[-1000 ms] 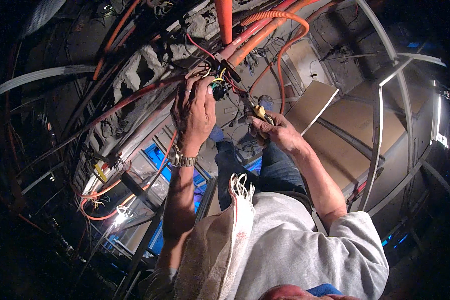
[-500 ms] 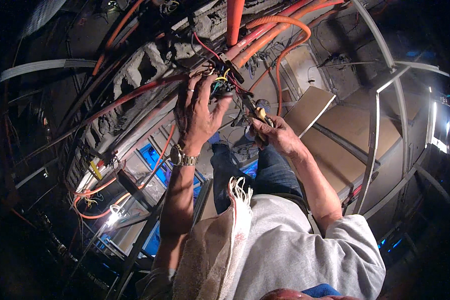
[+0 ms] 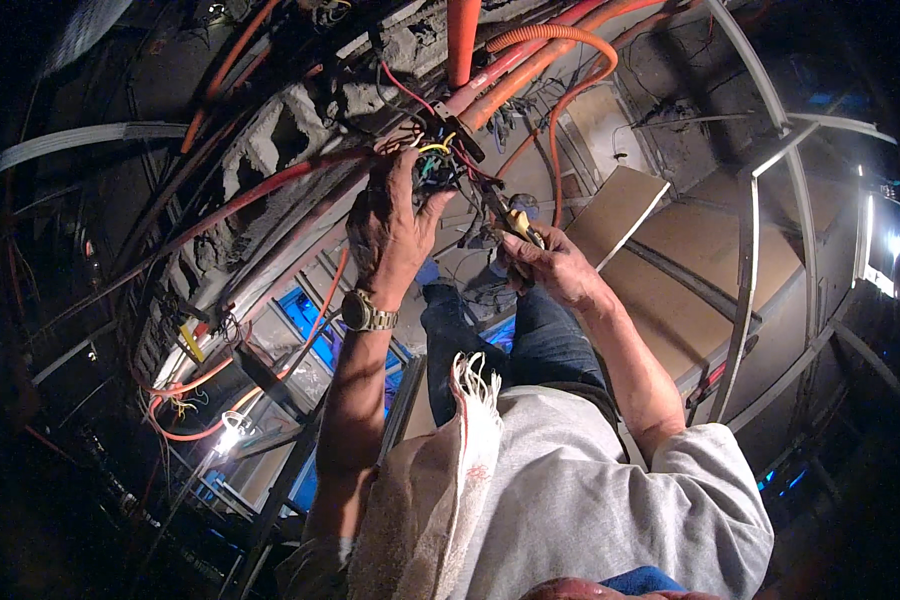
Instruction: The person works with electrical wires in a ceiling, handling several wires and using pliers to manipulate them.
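The left hand (image 3: 390,225) covers most of the small bundle of coloured wires (image 3: 435,165), so where its fingertips touch the wires cannot be made out. The right hand (image 3: 550,265) closes over the yellow-handled tool (image 3: 515,220); the tool's tip is too small and dark to tell its kind. The orange conduit (image 3: 463,40) runs off the top edge. The picture's corners are black. The person's head is cut off by the bottom edge.

Both forearms are raised, far from the torso. Left hand (image 3: 392,225) sits higher, fingers curled closed. Right hand (image 3: 550,268), lower right, is clenched.
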A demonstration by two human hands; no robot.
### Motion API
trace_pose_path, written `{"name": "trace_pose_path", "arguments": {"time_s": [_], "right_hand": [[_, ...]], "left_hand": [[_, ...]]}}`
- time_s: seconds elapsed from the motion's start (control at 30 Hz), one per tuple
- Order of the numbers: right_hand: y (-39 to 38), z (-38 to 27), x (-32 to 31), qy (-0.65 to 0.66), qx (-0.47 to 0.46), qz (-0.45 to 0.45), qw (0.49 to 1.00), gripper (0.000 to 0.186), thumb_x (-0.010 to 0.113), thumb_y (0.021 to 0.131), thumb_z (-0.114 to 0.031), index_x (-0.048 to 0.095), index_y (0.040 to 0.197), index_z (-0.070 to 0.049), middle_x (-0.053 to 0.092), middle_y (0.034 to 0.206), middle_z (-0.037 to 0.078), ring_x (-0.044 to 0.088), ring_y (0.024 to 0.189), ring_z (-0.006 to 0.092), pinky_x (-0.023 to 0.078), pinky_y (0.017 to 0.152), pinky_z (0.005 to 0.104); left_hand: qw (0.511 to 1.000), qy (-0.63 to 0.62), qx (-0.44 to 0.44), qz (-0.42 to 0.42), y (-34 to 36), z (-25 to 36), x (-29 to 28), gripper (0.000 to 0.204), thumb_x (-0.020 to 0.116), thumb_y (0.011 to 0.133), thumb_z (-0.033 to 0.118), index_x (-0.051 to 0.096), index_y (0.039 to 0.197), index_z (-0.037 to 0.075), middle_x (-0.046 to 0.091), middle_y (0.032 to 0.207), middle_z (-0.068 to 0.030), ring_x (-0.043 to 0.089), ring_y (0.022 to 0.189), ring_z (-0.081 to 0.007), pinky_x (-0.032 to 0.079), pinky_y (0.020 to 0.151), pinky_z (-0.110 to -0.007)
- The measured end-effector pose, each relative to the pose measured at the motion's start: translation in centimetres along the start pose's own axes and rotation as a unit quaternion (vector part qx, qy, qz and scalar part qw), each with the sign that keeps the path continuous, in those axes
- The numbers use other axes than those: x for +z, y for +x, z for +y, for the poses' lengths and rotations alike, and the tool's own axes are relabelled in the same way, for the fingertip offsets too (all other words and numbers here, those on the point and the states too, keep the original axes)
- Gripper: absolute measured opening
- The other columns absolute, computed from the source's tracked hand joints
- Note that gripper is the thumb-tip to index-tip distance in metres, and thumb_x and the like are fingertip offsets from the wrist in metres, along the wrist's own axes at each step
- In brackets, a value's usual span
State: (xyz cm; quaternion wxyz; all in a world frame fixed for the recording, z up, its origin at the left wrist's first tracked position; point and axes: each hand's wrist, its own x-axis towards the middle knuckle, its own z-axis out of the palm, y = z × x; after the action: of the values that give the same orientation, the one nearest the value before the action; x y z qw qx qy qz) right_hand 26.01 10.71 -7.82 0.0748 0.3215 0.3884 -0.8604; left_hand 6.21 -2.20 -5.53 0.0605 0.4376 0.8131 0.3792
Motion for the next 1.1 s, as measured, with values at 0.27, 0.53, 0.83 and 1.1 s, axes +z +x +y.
{"name": "trace_pose_path", "arguments": {"time_s": [0.27,0.53,0.83,1.1], "right_hand": [[-0.1,-0.1,-0.1,-0.006,-0.006,0.006,1.0,0.03,0.062,0.1,-0.036,0.06,0.099,-0.006,0.06,0.081,0.0,0.05,0.066,0.0084,0.047,0.06,0.028],[0.2,0.2,-0.4,-0.028,-0.006,-0.001,1.0,0.033,0.063,0.099,-0.039,0.059,0.096,-0.006,0.058,0.079,-0.001,0.05,0.066,0.0083,0.046,0.059,0.0276],[0.5,0.6,-0.8,0.009,-0.023,-0.013,1.0,0.035,0.064,0.098,-0.04,0.058,0.094,-0.005,0.057,0.077,-0.001,0.052,0.063,0.0096,0.045,0.058,0.0276],[0.6,0.8,-1.2,0.007,-0.014,-0.019,1.0,0.032,0.064,0.098,-0.039,0.057,0.094,-0.008,0.054,0.076,-0.001,0.052,0.063,0.01,0.045,0.059,0.0286]], "left_hand": [[0.986,0.119,0.105,0.042,1.5,0.9,-0.6,0.04,0.08,0.082,0.024,0.063,0.114,0.007,0.066,0.111,-0.0141,0.064,0.101,-0.0339,0.053,0.082,-0.041],[0.985,0.149,0.079,0.037,1.8,2.4,-0.8,0.034,0.082,0.081,0.027,0.063,0.098,0.004,0.065,0.109,-0.0147,0.062,0.098,-0.0342,0.051,0.08,-0.042],[0.98,0.164,0.078,0.082,0.9,1.1,-0.1,0.034,0.081,0.083,0.029,0.065,0.099,0.003,0.062,0.114,-0.016,0.061,0.1,-0.0343,0.05,0.081,-0.043],[0.982,0.158,0.08,0.063,0.2,0.9,0.0,0.035,0.079,0.085,0.025,0.064,0.108,0.004,0.068,0.104,-0.0138,0.065,0.091,-0.0342,0.051,0.078,-0.042]]}}
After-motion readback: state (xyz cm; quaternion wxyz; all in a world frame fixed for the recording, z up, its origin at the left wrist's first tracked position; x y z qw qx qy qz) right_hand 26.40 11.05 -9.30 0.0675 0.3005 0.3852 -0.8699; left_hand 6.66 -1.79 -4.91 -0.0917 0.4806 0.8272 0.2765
